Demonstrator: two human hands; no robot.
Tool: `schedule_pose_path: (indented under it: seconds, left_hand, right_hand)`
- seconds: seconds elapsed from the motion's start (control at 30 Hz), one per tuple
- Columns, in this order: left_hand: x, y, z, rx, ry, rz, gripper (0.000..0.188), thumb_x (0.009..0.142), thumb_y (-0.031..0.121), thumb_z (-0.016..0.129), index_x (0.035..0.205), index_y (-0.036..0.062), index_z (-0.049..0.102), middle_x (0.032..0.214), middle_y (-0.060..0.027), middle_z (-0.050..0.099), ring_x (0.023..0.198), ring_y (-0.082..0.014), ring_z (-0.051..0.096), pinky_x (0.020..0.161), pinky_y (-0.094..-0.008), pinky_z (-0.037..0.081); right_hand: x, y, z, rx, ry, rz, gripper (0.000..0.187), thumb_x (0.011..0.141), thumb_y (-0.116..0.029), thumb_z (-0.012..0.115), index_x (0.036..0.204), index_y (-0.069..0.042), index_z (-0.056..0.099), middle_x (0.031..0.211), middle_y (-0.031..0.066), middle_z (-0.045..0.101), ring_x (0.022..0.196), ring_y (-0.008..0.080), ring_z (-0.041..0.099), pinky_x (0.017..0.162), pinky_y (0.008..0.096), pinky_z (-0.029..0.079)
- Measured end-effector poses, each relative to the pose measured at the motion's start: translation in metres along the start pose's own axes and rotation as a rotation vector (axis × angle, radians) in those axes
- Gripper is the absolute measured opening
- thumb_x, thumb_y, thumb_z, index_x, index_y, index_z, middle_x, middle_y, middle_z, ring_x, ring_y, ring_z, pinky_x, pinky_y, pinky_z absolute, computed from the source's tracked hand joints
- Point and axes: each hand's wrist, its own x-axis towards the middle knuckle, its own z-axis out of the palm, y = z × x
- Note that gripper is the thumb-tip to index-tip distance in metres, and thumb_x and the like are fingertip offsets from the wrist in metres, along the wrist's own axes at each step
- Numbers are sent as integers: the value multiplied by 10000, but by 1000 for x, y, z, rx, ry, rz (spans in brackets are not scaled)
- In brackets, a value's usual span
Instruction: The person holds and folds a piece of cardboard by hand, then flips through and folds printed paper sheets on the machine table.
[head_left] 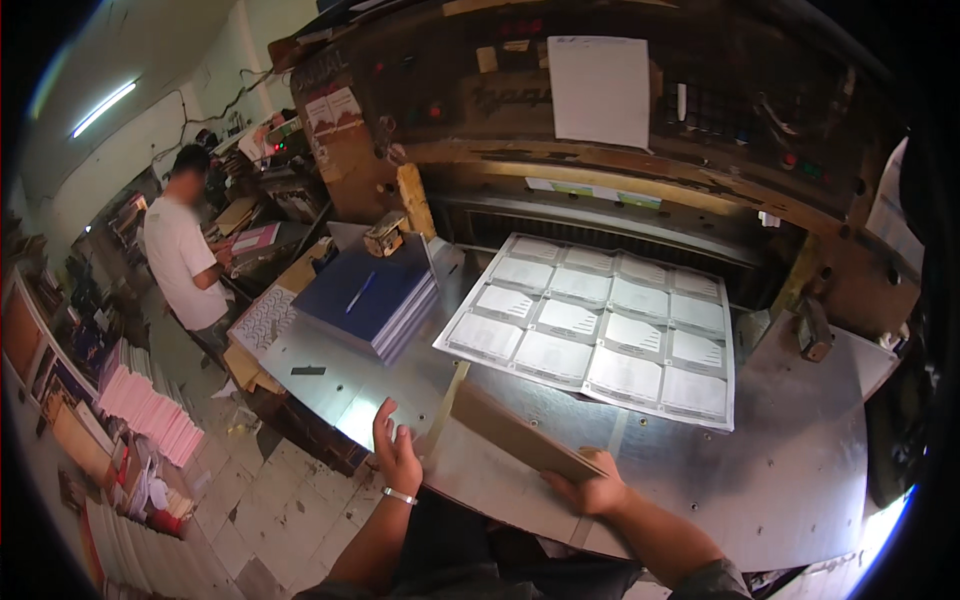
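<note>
While the right hand (592, 488) grasps a narrow brown board (515, 430) near one end, the left hand (398, 455) holds nothing, its fingers spread just beyond the board's other end and a light band (401, 495) around its wrist. The board slants over the near edge of a metal bench (780, 450), on the person's side of a large printed sheet (600, 330); whether it touches the surface below cannot be told. Grey and white panels in a grid cover the sheet, which lies in front of a dark slot in a big brown machine (420, 110). To the left of the sheet sits a dark blue stack (325, 300) with a blue pen (361, 292) on top. A blank-looking white paper (600, 92) hangs on the machine's front. Farther left, a co-worker in a white shirt (180, 245) stands facing a pink item (255, 238), and pinkish piled papers (160, 415) lean beside the tiled floor (290, 500).
</note>
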Motion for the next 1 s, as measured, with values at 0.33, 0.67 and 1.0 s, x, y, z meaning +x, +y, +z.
schedule_pose_path:
  seconds: [0.33,0.67,1.0]
  left_hand:
    - [-2,3,3,113,-51,36,610,1017,453,540,1422,1,485,1461,-156,516,1342,-278,495,1120,-429,374]
    - [-2,4,1,208,-15,134,471,1014,322,572,1386,34,543,1386,-160,565,1261,-303,551,1054,-406,435]
    - [-3,7,1,262,-22,154,458,1013,324,587,1379,51,551,1342,-146,599,1192,-295,598,977,-377,486]
  right_hand:
    - [-3,13,8,-18,-27,-82,193,824,-208,760,950,-67,720,828,170,689,819,389,679,755,469,541]
    - [-1,10,15,-262,28,-137,162,844,-218,738,959,-103,731,756,113,701,615,360,640,594,469,506]
    - [1,11,19,-240,-42,-29,181,805,-184,780,940,-72,737,761,115,706,618,359,656,627,463,545]
